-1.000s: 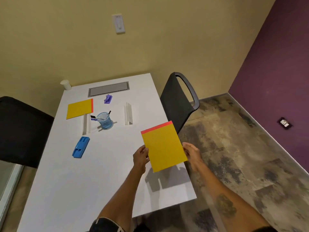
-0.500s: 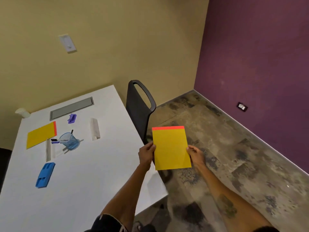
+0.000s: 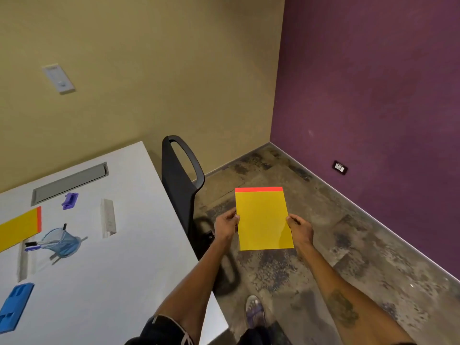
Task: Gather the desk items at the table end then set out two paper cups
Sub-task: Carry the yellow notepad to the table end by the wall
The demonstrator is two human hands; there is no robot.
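I hold a yellow notepad [image 3: 263,220] with a red top strip in both hands, off the table and over the floor. My left hand [image 3: 226,224] grips its left edge and my right hand [image 3: 300,226] its right edge. On the white table [image 3: 119,270] at the left lie a second yellow notepad [image 3: 18,229], a blue mesh pen cup [image 3: 61,241] tipped on its side with pens, a purple small item [image 3: 69,200], a blue stapler-like item [image 3: 15,305] and two white strips [image 3: 108,217]. No paper cup is in view.
A black chair [image 3: 181,188] stands against the table's right side, just left of my hands. A grey cable hatch [image 3: 69,181] is set in the table's far end. Purple wall with an outlet [image 3: 339,168] is at the right; my foot [image 3: 254,311] stands on mottled floor.
The view has swung right, so the table slid to the left and the cup at its far corner left the frame. The notepad went from over the table edge to over the floor.
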